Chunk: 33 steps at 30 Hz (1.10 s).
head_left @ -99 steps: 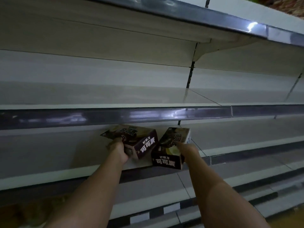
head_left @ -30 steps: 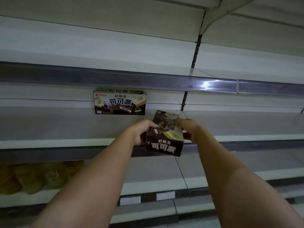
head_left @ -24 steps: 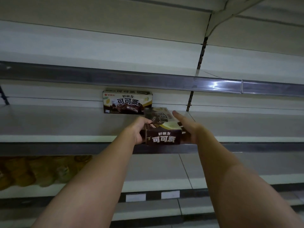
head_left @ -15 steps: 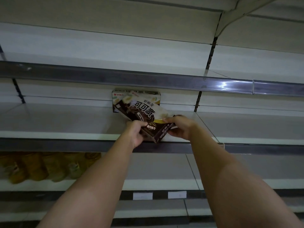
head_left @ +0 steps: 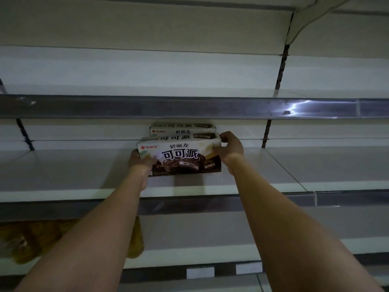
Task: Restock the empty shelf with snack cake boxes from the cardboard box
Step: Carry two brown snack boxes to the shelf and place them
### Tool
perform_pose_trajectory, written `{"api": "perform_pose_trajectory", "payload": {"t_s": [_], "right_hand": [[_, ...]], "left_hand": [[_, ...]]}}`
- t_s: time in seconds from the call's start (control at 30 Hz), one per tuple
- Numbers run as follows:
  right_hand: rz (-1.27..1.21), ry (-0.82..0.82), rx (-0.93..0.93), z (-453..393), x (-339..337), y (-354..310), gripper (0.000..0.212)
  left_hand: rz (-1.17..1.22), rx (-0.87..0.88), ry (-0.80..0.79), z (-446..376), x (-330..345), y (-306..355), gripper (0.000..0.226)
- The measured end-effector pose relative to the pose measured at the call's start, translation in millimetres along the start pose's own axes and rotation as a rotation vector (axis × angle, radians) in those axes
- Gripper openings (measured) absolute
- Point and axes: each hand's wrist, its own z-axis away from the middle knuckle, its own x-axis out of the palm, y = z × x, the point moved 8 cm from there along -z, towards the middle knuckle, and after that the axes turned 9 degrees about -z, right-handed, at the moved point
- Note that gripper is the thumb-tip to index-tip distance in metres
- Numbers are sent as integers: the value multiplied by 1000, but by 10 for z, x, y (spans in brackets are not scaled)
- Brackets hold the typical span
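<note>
A white and brown snack cake box [head_left: 181, 157] stands upright on the pale shelf [head_left: 63, 171], its printed front facing me. My left hand [head_left: 140, 161] grips its lower left corner. My right hand [head_left: 230, 147] curls around its upper right end. Directly behind it, a second box of the same kind [head_left: 183, 127] stands against the back wall, with only its top strip showing. The cardboard box is out of view.
A grey price rail [head_left: 189, 107] of the shelf above runs across just over the boxes. A dark upright [head_left: 266, 131] divides the bays to the right. Yellow bagged goods [head_left: 27, 239] lie on the lower shelf at left.
The box I hold has turned from tilted to upright and moved back on the shelf, in front of the first box. Both hands stayed on it.
</note>
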Motion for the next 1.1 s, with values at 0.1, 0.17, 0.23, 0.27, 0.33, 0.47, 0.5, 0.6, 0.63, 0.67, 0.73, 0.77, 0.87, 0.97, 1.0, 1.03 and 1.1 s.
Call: {"api": "perform_pose_trajectory", "payload": {"t_s": [0.1, 0.17, 0.23, 0.27, 0.33, 0.47, 0.5, 0.6, 0.63, 0.67, 0.73, 0.77, 0.87, 0.97, 1.0, 1.03, 1.1], "right_hand": [[189, 31, 46, -68, 75, 95, 42], [197, 41, 43, -127, 121, 134, 43], [170, 40, 44, -172, 165, 140, 43], [145, 38, 53, -185, 178, 136, 43], [70, 39, 78, -236, 206, 135, 39], [-49, 25, 106, -372, 289, 261, 35], [-81, 23, 108, -438, 310, 338, 36], [-172, -11, 118, -476, 340, 369, 33], [-194, -24, 120, -436, 330, 311, 33], [-205, -37, 122, -435, 332, 296, 33], [-194, -50, 128, -433, 331, 291, 34], [-184, -50, 140, -431, 337, 307, 35], [-132, -38, 178, -342, 331, 274, 31], [-16, -47, 203, -186, 270, 216, 38], [19, -59, 217, -149, 243, 227, 42], [56, -74, 225, -113, 205, 233, 47], [134, -117, 231, -35, 130, 228, 54]], "left_hand": [[-1, 39, -19, -94, 35, 42, 55], [7, 51, -62, -156, 79, 80, 54], [17, 59, -105, -234, 136, 91, 53], [27, 68, -126, -253, 171, 103, 53], [43, 77, -155, -300, 236, 109, 57], [76, 72, -145, -433, 327, 64, 66], [84, 73, -137, -470, 345, 59, 67], [127, 57, -129, -531, 392, 87, 68], [136, 53, -128, -550, 407, 90, 68], [140, 52, -130, -567, 418, 92, 67], [124, 47, -146, -589, 440, 84, 65], [100, 47, -153, -589, 446, 78, 64], [63, -11, -101, -536, 393, 41, 71], [-23, -101, -7, -347, 320, 14, 75], [-62, -110, 27, -273, 291, 29, 68], [-124, -96, 44, -185, 273, 75, 57], [-288, -48, 24, -17, 280, 169, 41]]}}
